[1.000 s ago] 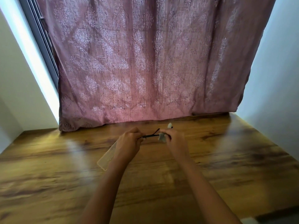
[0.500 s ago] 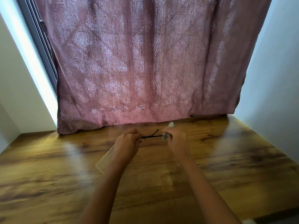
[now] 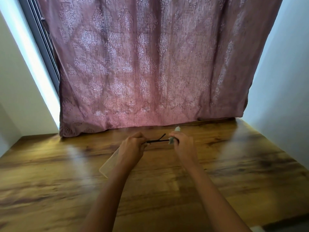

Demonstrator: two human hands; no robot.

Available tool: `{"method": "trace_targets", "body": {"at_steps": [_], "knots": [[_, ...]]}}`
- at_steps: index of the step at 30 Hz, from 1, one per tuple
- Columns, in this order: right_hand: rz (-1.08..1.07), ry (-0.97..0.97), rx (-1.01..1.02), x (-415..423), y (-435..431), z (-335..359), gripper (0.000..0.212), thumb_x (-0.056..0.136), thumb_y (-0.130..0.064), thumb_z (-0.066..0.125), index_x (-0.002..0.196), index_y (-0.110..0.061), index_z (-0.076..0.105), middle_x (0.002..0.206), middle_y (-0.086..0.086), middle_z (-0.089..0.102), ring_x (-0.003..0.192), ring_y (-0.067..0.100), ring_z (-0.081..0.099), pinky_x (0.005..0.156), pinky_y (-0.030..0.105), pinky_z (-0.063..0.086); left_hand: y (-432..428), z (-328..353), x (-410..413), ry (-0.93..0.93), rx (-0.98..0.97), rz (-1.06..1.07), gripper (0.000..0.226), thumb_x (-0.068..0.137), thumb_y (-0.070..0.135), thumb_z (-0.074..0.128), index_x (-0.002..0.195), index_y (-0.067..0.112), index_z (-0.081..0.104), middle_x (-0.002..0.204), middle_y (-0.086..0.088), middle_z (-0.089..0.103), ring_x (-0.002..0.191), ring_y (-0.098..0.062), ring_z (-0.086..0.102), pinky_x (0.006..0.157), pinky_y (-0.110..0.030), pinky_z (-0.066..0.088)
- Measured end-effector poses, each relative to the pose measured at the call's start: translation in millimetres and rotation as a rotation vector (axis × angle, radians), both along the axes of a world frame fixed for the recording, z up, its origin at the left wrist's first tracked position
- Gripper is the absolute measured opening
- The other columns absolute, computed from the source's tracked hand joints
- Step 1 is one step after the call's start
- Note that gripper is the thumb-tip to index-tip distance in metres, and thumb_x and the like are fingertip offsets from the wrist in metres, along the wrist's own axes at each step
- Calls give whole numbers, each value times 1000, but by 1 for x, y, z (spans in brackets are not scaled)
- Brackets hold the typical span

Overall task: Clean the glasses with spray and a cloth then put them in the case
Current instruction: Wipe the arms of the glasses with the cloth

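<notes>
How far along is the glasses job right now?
Done: I cannot tell whether spraying happened; a pale tip behind the right hand may be the spray. In hand: the left hand grips the glasses at one end and the right hand pinches a cloth on the other, so this looks like wiping. Left: putting the glasses into the case, which lies on the table by the left forearm.

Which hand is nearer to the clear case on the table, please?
Left. The left hand holds the glasses over the far end of the case; the right hand, pinching a cloth, is farther right, clear of it.
</notes>
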State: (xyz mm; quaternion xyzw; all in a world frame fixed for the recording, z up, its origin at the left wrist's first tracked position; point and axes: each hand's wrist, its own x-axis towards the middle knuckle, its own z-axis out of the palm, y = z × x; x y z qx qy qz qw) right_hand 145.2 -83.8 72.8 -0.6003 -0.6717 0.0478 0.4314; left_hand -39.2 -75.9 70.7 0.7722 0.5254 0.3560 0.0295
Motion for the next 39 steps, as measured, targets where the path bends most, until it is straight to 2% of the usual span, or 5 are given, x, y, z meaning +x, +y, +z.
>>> {"method": "trace_targets", "body": {"at_steps": [8,15,27,33,39], "knots": [[127,-112,83,-52,-13,-13,31,81,3,59,110,-5,66,105,7,70,95,23,63,86,28,47,0,-2,5,20,8,-38,16,79,9,64,91,13,74,85,-4,66,71,-26,64,56,-36,48],[15,-25,13,-2,4,-6,26,82,7,55,97,-6,71,96,9,72,89,17,65,82,25,52,2,-5,-3,8,5,-17,11,82,12,66,87,13,75,85,0,65,67,-22,62,56,-24,35],[122,-112,157,-51,-10,-16,26,78,1,63,102,-5,69,97,6,72,89,19,65,83,27,48,5,-11,2,-13,32,-66,16,78,12,62,88,13,74,82,-4,65,67,-21,62,55,-33,48],[19,-20,101,-6,3,-8,23,80,5,59,95,-7,72,96,6,72,88,10,62,80,10,42,9,-14,-7,-41,104,-35,5,75,13,67,74,10,71,75,0,64,69,-13,51,52,-18,32],[-76,154,150,9,13,-5,28,79,5,62,102,-9,71,102,5,71,92,9,64,83,13,46,16,-17,-12,-68,108,-70,17,77,21,62,79,8,73,77,0,64,71,-13,52,52,-20,34]]}}
